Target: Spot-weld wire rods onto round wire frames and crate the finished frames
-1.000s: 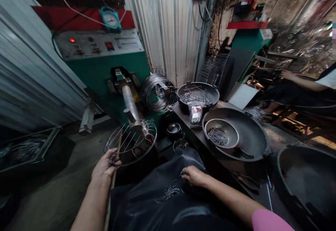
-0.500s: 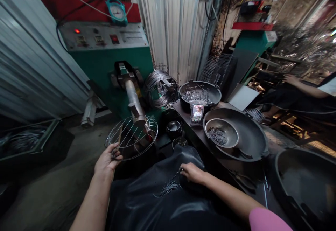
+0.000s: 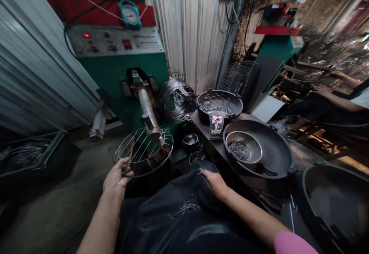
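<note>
My left hand [image 3: 119, 175] is closed on the near left rim of a round wire rack [image 3: 144, 152], whose far side lies under the machine's metal arm [image 3: 147, 111]. Close above the dark apron [image 3: 155, 208] is my right hand [image 3: 215, 182], its fingers pinched together; what they hold is too small to make out. Short bent wire pieces [image 3: 186, 207] lie in a small pile on the apron, below and left of my right hand.
A green machine [image 3: 100, 69] stands ahead. To the right, a large pan [image 3: 276, 146] holds a metal bowl [image 3: 250, 146] of wire pieces. Behind them are a phone [image 3: 216, 124], another pan [image 3: 238, 104] and a wire coil [image 3: 165, 96]. A person's arm [image 3: 337, 96] shows far right.
My right hand has moved slightly right and up, away from the wire pile. My left hand and the rack have barely shifted. The other person's arms have moved.
</note>
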Available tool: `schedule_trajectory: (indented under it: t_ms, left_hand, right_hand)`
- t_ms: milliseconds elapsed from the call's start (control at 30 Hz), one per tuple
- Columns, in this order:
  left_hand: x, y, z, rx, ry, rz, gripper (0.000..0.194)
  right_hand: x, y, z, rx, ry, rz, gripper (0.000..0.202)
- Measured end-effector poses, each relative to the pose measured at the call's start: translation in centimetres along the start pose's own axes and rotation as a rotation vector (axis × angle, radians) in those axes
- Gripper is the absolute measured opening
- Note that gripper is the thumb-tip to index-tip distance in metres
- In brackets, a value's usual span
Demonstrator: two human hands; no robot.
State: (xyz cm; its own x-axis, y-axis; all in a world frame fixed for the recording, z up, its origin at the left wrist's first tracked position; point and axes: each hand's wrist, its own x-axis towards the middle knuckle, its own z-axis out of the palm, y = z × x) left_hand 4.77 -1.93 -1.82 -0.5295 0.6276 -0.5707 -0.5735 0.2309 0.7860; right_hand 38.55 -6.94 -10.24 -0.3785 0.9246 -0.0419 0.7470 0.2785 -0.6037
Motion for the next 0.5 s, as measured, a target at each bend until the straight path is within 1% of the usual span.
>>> schedule_trajectory:
  t_ms: [33,100,167,233,300,400,467,500]
  left_hand:
    - [-0.1,0.0,0.0,0.001,0.010,0.012,0.030]
    - [-0.3,0.1,0.1,-0.005,0.029,0.026,0.030]
    - [-0.3,0.1,0.1,-0.016,0.038,0.027,0.030]
    - [-0.2,0.2,-0.1,-0.018,0.037,0.030,0.031]
    - [-0.2,0.2,-0.2,-0.006,0.020,0.039,0.032]
    - [-0.3,0.3,-0.2,0.011,0.014,0.061,0.033]
    - [-0.5,0.3,-0.1,0.004,0.042,0.065,0.033]
    - [-0.7,0.3,0.0,-0.001,0.053,0.063,0.033]
  right_hand:
    - [-0.2,0.0,0.2,-0.057,-0.034,-0.015,0.027]
    - [-0.5,0.2,0.9,-0.114,-0.154,-0.026,0.027]
    - [-0.6,0.4,1.6,-0.071,-0.218,-0.035,0.024]
    - [-0.3,0.5,1.7,0.002,-0.193,-0.039,0.022]
    - [0.2,0.6,1.3,0.100,-0.120,-0.004,0.021]
    - [0.9,0.4,0.6,0.386,-0.055,0.168,0.017]
    - [0.9,0.4,0.7,0.600,-0.067,0.291,0.014]
    - [0.8,0.4,0.9,0.689,-0.064,0.330,0.014]
